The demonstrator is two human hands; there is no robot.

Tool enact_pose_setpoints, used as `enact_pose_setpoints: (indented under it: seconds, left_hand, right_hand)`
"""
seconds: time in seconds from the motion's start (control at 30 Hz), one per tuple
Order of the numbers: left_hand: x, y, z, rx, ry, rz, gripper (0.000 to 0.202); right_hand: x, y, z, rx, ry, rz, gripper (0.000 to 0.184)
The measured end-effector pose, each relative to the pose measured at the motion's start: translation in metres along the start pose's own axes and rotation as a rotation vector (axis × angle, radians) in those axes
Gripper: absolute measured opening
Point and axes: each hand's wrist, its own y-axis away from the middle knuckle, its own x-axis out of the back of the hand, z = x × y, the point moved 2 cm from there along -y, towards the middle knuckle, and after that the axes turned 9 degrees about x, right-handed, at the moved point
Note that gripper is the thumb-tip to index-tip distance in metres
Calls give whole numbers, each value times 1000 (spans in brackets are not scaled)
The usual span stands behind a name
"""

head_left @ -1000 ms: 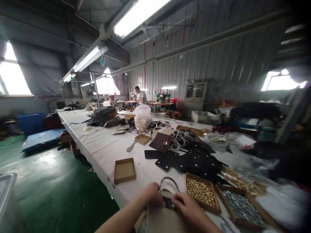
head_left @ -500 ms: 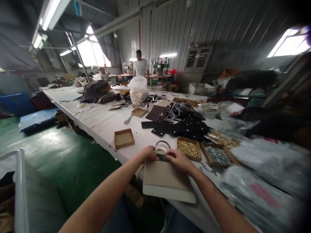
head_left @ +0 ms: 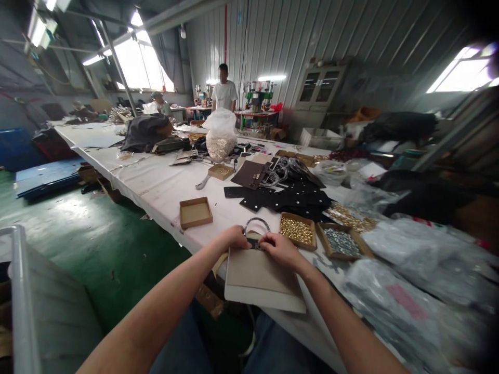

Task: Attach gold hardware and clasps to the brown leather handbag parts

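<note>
A flat beige bag panel (head_left: 261, 270) with a paler lower edge lies at the near edge of the table, partly overhanging it. At its top are a black strip (head_left: 254, 243) and a ring-shaped, dark and silvery handle (head_left: 257, 223). My left hand (head_left: 236, 238) is closed on the panel's upper left corner, thumb by the black strip. With bent fingers my right hand (head_left: 279, 249) pinches the strip's right end; any small part between the fingertips is hidden. A box of gold-coloured studs (head_left: 297, 231) stands just beyond my right hand.
An open cardboard box (head_left: 195, 213) lies left on the white-covered table (head_left: 156, 192). Right are a box of silvery hardware (head_left: 341, 243) and plastic bags (head_left: 405, 296). Black perforated pieces (head_left: 284, 200) lie behind. A person (head_left: 225, 93) stands across the table; a bin (head_left: 50, 301) is left.
The whole view has shifted slightly, so the table things appear higher and farther left. Both hands stay at the panel's top edge. The person across the table now faces this way.
</note>
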Motion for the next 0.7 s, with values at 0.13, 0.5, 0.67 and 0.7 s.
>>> enact_pose_setpoints:
  seconds: [0.13, 0.5, 0.67, 0.7]
  left_hand:
    - [0, 3, 1, 30, 26, -37, 78]
    - [0, 7, 0, 48, 51, -14, 77]
    - [-1, 8, -2, 51, 67, -1, 74]
    - [-1, 9, -2, 49, 71, 2, 73]
  right_hand:
    - [0, 1, 0, 24, -10, 17, 24]
    - [-2, 0, 3, 44, -6, -10, 21]
    - [-6, 1, -4, 31, 115, 48, 18]
    - [-7, 2, -5, 29, 121, 59, 18]
